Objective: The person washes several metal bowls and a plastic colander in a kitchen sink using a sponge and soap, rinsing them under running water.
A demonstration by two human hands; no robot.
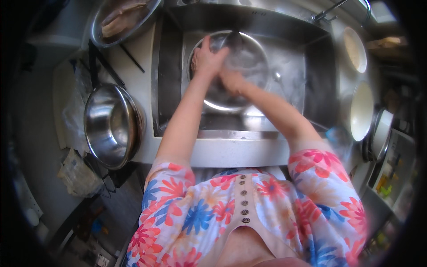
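Observation:
A round metal basin point(260, 49) stands in the stainless steel sink, with wet, shiny metal inside it. Over its left side is my left hand point(208, 60), with the thumb and one finger stretched apart; its other fingers are partly hidden at the basin's left wall. Close beside it, lower and to the right, my right hand point(231, 81) reaches into the basin. Motion smears its fingers, and whether it holds anything is not visible. A dark patch point(234, 40) shows at the basin's far side, too blurred to name.
The sink point(320, 75) has a faucet point(322, 17) at its far right corner. Left of it are a deep metal pot point(106, 127) and a metal bowl point(100, 40) with pale pieces of food. White bowls point(362, 111) line the right counter. A plastic bag point(78, 175) hangs at the left.

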